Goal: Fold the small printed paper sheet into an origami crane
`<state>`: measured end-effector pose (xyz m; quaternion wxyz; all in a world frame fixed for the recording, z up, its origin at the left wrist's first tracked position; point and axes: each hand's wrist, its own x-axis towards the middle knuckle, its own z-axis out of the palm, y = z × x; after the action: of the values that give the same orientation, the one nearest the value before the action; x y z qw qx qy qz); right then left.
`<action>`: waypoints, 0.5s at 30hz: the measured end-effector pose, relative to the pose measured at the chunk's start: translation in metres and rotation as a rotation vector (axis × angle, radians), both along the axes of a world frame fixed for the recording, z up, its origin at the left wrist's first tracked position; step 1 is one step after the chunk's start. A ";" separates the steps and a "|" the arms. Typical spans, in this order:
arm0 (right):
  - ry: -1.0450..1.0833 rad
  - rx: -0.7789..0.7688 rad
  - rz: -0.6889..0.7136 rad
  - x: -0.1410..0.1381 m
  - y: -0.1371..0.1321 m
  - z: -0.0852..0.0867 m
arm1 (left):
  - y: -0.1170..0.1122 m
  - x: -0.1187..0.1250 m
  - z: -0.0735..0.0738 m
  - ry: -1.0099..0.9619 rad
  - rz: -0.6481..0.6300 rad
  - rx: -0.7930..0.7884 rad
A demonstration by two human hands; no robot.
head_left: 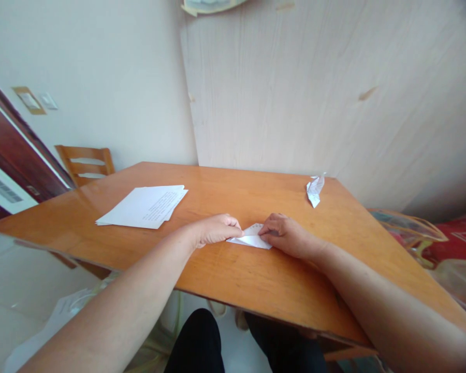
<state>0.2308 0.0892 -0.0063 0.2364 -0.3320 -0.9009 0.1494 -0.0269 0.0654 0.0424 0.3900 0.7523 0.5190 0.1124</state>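
Observation:
A small folded sheet of white paper [252,240] lies on the wooden table between my hands, with some print showing on its far flap. My left hand [218,229] pinches its left end, the fingers curled in. At the right end, my right hand [283,234] has thumb and fingertips closed on the paper's edge. The fingers cover parts of the folds, so their exact shape is hard to tell.
A stack of printed paper sheets [143,206] rests on the left of the table [225,272]. Another folded paper piece [315,190] stands at the back right. A wooden chair [86,161] is beyond the left end; a pale wall board [279,93] rises behind.

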 end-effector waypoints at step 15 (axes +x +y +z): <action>-0.039 0.040 0.027 -0.001 -0.006 0.009 | -0.006 -0.003 0.006 0.167 -0.108 0.157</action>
<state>0.2302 0.0833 0.0025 0.2233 -0.3178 -0.9126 0.1279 -0.0302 0.0596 0.0487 0.2908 0.8140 0.4981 0.0684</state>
